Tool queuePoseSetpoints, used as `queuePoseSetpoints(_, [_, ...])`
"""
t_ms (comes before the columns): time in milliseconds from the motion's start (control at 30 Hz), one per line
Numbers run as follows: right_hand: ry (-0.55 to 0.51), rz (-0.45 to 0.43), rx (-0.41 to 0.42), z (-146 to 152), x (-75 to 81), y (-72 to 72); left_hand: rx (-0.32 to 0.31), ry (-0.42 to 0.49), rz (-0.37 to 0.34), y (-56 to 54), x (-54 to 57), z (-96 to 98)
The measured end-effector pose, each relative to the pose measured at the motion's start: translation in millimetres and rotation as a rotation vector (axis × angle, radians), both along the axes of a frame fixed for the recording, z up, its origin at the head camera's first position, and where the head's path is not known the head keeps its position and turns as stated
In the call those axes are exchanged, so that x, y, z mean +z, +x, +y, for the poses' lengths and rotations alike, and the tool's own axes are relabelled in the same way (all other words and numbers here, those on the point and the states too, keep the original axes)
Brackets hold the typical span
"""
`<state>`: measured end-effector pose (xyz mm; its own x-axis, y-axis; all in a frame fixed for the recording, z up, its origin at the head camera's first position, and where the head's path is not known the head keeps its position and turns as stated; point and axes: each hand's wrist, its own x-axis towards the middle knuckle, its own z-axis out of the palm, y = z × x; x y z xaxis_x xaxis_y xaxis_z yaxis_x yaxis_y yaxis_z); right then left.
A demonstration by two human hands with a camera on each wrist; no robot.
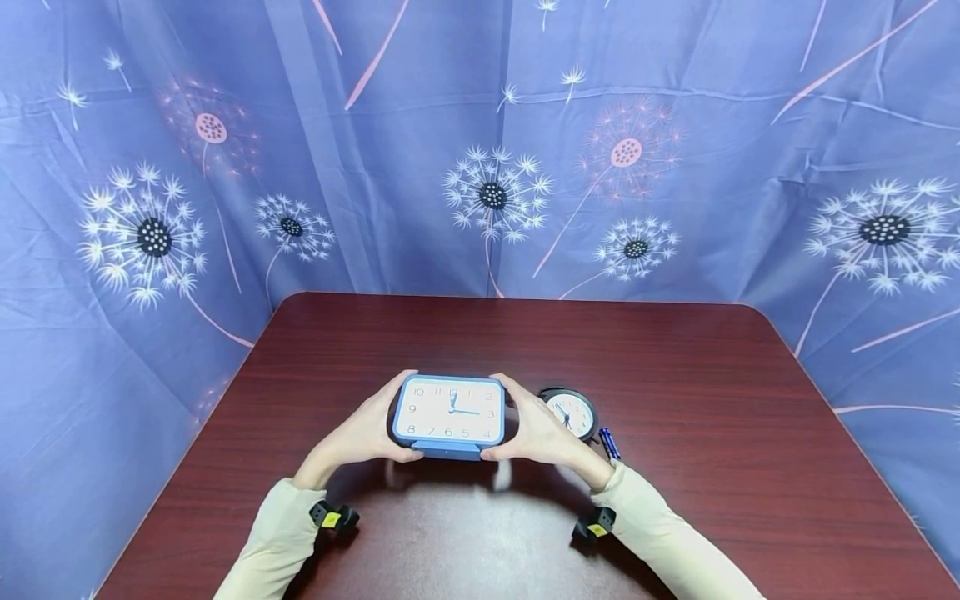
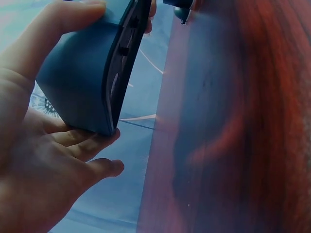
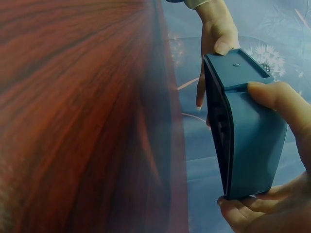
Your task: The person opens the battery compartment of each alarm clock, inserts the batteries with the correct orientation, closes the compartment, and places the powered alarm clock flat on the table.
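A blue rectangular alarm clock (image 1: pixel 448 410) is held up above the table, its white numbered dial facing the head camera. My left hand (image 1: pixel 367 433) grips its left end, thumb at the bottom and fingers at the top. The opposite end is gripped the same way by my right hand (image 1: pixel 543 433). In the left wrist view the clock's blue casing (image 2: pixel 77 82) and part of its dark back show. The right wrist view shows the flat base (image 3: pixel 238 68), with both thumbs touching near it.
A round black clock (image 1: pixel 572 415) lies on the dark red wooden table (image 1: pixel 712 400), partly behind my right hand. Beside it are small blue batteries (image 1: pixel 609 443). A blue dandelion-patterned curtain (image 1: pixel 390 200) hangs behind the table.
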<state>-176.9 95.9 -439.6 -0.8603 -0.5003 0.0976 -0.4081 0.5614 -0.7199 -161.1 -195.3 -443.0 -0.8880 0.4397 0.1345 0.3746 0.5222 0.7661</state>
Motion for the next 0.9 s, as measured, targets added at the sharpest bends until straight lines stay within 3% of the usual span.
queuePoseSetpoints(367, [0.016,0.041,0.023,-1.5,0.2,0.7,0.009,-0.067,0.031,0.4,-0.6,0.6])
queuePoseSetpoints(900, [0.002,0.021,0.029,-3.2,-4.3,-0.4,-0.032,-0.060,0.056,-2.7,-3.0,1.3])
